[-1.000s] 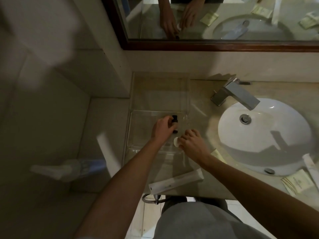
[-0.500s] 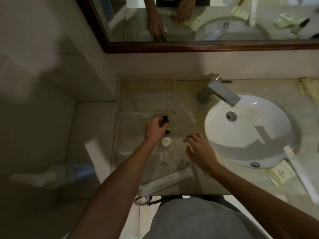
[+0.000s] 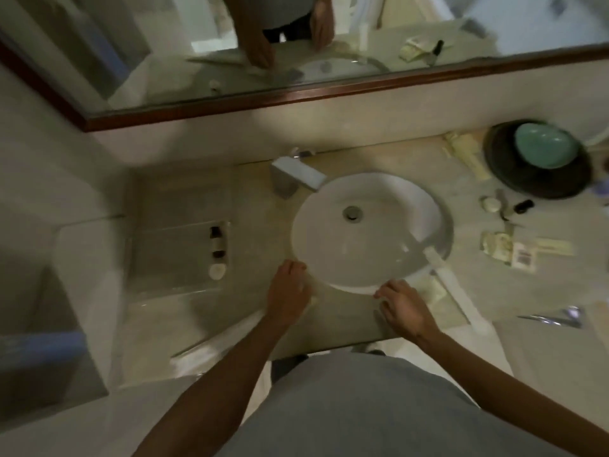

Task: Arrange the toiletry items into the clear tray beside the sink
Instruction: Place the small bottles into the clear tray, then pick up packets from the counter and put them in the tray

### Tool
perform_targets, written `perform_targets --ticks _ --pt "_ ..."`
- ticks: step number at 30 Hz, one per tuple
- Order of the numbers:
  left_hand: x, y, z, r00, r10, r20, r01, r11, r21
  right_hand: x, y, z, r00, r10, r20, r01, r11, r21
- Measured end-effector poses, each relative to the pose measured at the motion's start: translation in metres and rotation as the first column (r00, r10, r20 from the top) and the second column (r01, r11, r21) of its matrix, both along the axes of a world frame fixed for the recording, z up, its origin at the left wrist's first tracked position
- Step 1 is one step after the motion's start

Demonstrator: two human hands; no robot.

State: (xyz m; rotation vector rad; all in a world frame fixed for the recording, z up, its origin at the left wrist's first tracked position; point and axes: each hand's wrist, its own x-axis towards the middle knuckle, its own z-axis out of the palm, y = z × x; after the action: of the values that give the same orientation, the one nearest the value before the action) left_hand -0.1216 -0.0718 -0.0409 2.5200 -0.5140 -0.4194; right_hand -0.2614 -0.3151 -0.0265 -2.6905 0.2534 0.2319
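Note:
The clear tray [image 3: 158, 245] lies on the counter left of the white sink [image 3: 379, 258]. Inside it, along its right side, a small dark-capped bottle [image 3: 216, 242] lies above a round white soap [image 3: 216, 271]. My left hand [image 3: 288, 291] hovers over the counter at the sink's front left rim, fingers curled, holding nothing that I can see. My right hand [image 3: 400, 306] is at the sink's front rim, fingers spread and empty. A long white packet [image 3: 451, 288] lies at the sink's right front edge. Sachets [image 3: 507, 250], a small round item [image 3: 491, 203] and a dark small bottle [image 3: 524, 205] lie further right.
A square chrome faucet [image 3: 296, 178] stands behind the sink. At the back right a dark round tray [image 3: 540, 189] holds a green bowl [image 3: 543, 150]. More packets [image 3: 464, 153] lie beside it. A silvery item [image 3: 557, 316] lies at the right front. A long white packet [image 3: 211, 344] lies at the counter's front left edge.
My left hand let go of the small bottle in the tray and moved right to the sink's front. My right hand moved right too. The view swung to the right.

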Motion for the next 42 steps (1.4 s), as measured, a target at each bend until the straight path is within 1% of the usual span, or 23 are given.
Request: perform_targets --ticks 3,5,9,12,16,19,22,24,26,29,31,33,35,36,37,39,41,42 --pt "-0.030 -0.058 -0.001 0.997 -0.052 -0.063 0.051 0.998 -0.022 -0.033 -0.040 0.001 0.999 -0.048 0.025 0.047 0.999 0.016" --pt "-0.048 -0.097 -0.001 0.991 -0.127 -0.042 0.125 0.991 -0.055 -0.058 -0.068 0.004 0.996 -0.078 0.048 0.075 0.996 0.050" --pt "-0.076 -0.169 0.004 0.967 -0.240 -0.079 0.228 0.964 -0.140 -0.099 -0.126 0.006 0.981 -0.183 0.071 0.180 0.983 0.046" --pt "-0.086 -0.216 0.015 0.937 -0.347 -0.034 0.339 0.929 -0.150 -0.112 -0.161 0.017 0.946 -0.316 0.077 0.313 0.949 0.041" --pt "-0.084 -0.269 0.029 0.895 -0.446 -0.007 0.442 0.889 -0.121 -0.121 -0.192 0.030 0.894 -0.439 0.095 0.436 0.899 0.048" --pt "-0.081 -0.294 0.032 0.862 -0.507 -0.018 0.506 0.861 -0.044 -0.124 -0.200 0.026 0.847 -0.531 0.018 0.530 0.846 0.052" --pt "-0.078 -0.304 0.029 0.800 -0.598 -0.050 0.599 0.801 0.015 -0.120 -0.187 0.018 0.779 -0.610 -0.146 0.623 0.779 0.074" --pt "-0.074 -0.306 0.025 0.767 -0.636 -0.085 0.641 0.764 0.070 -0.114 -0.175 0.015 0.750 -0.633 -0.194 0.653 0.756 0.056" --pt "-0.070 -0.307 0.019 0.769 -0.628 -0.118 0.638 0.764 0.094 -0.109 -0.168 0.012 0.748 -0.641 -0.174 0.653 0.758 0.014" --pt "-0.069 -0.314 0.011 0.762 -0.639 -0.104 0.646 0.762 0.043 -0.107 -0.175 0.009 0.718 -0.689 -0.098 0.690 0.723 -0.034" --pt "-0.067 -0.324 0.007 0.757 -0.646 -0.092 0.649 0.760 0.004 -0.104 -0.192 0.005 0.664 -0.748 -0.012 0.746 0.663 -0.059" --pt "-0.064 -0.334 0.005 0.761 -0.644 -0.071 0.646 0.763 -0.002 -0.098 -0.215 0.004 0.585 -0.809 0.054 0.811 0.583 -0.045" --pt "-0.066 -0.341 0.003 0.784 -0.617 -0.071 0.617 0.786 -0.020 -0.085 -0.237 0.005 0.504 -0.861 0.067 0.863 0.505 -0.003" --pt "-0.069 -0.343 0.001 0.795 -0.601 -0.077 0.601 0.799 -0.030 -0.077 -0.248 0.003 0.486 -0.871 0.076 0.873 0.487 0.001" --pt "-0.071 -0.346 -0.001 0.803 -0.590 -0.083 0.589 0.807 -0.035 -0.069 -0.257 0.001 0.493 -0.866 0.088 0.870 0.494 -0.014" --pt "-0.074 -0.353 -0.005 0.814 -0.577 -0.071 0.577 0.817 -0.030 -0.057 -0.269 -0.007 0.549 -0.832 0.075 0.836 0.545 -0.066" --pt "-0.076 -0.363 -0.008 0.840 -0.538 -0.072 0.539 0.842 -0.012 -0.054 -0.279 -0.009 0.589 -0.808 -0.006 0.806 0.588 -0.065" --pt "-0.078 -0.369 -0.009 0.859 -0.507 -0.075 0.509 0.861 0.003 -0.057 -0.284 -0.008 0.591 -0.807 -0.028 0.806 0.591 -0.039"
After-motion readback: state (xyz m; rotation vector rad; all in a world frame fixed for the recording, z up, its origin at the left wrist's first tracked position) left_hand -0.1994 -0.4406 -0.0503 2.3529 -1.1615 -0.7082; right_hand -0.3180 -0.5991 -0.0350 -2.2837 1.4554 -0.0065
